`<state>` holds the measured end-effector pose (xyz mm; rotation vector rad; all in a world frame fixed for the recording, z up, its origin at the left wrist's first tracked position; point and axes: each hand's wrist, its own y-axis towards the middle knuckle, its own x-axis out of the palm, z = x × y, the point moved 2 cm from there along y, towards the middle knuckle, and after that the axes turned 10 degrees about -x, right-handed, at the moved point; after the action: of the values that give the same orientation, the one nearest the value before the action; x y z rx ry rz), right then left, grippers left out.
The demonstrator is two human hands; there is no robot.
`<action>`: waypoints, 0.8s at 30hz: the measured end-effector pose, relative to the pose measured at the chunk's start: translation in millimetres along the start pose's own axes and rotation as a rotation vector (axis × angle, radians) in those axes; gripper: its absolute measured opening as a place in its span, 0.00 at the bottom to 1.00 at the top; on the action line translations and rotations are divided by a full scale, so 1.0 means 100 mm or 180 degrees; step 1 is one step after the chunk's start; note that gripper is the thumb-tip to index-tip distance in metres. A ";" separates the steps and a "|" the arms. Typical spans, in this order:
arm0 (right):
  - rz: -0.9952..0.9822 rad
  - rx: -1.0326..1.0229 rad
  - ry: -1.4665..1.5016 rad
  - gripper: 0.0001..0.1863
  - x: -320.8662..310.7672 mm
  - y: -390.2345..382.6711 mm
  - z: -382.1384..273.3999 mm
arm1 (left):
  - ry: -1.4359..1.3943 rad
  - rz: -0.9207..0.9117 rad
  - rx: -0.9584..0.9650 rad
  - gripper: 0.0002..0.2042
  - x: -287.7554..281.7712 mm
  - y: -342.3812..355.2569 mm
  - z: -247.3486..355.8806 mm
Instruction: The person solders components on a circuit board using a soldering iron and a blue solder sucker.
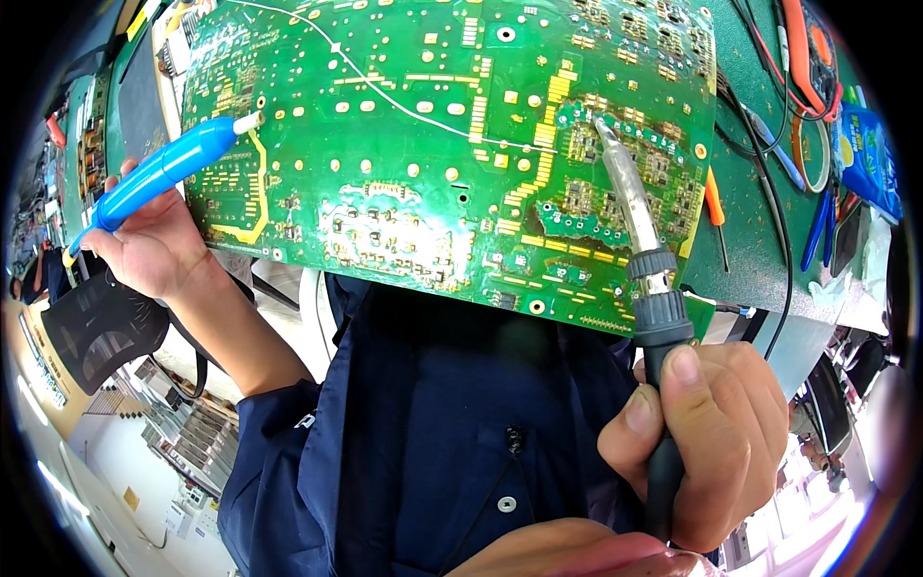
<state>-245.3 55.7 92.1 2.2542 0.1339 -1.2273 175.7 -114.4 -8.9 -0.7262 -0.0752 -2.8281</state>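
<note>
Hands [163, 245] [716, 433] near opposite ends of circuit board [385, 144]

Open for passing over the middle of the large green printed circuit board [332, 135], between the glossy blue plastic tube with a pale nozzle [165, 168] in the left hand [159, 252] and the dark-handled soldering iron with a silver barrel [663, 310] in the right hand [716, 423]. Crossed there by a thin white wire [336, 47]. Passable also below the board's near edge, up to the navy-blue jacket [452, 394]. Obstructed beyond the right edge by an orange-handled screwdriver [713, 197], black cables and an orange multimeter [810, 58].
</note>
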 end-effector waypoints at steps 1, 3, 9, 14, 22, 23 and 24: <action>-0.0031 -0.0033 -0.0012 0.16 0.00 0.00 0.00 | -0.0118 -0.0211 -0.0056 0.38 0.00 0.00 0.00; -0.0093 -0.0099 -0.0035 0.16 0.00 0.01 0.01 | -0.0185 -0.0351 -0.0095 0.38 -0.02 0.00 0.00; -0.0229 -0.0129 -0.0117 0.16 -0.01 0.02 0.00 | -0.0043 -0.0126 -0.0006 0.39 -0.01 0.00 0.00; -0.0101 -0.0062 -0.0074 0.16 0.00 0.01 0.00 | -0.0139 -0.0358 -0.0073 0.38 0.00 -0.01 -0.01; -0.0028 0.0001 -0.0068 0.14 -0.02 0.01 0.00 | -0.0084 -0.0242 -0.0029 0.38 -0.03 0.01 -0.01; -0.0005 -0.0014 -0.0085 0.14 -0.01 0.00 0.00 | -0.0024 -0.0168 -0.0002 0.38 -0.03 0.02 -0.01; 0.0015 -0.0029 -0.0100 0.14 -0.01 0.00 0.00 | 0.0037 -0.0091 0.0024 0.38 -0.03 0.01 -0.01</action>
<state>-246.1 55.5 92.8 2.2250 0.1219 -1.2564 178.2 -115.2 -10.9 -0.7128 -0.0948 -2.8572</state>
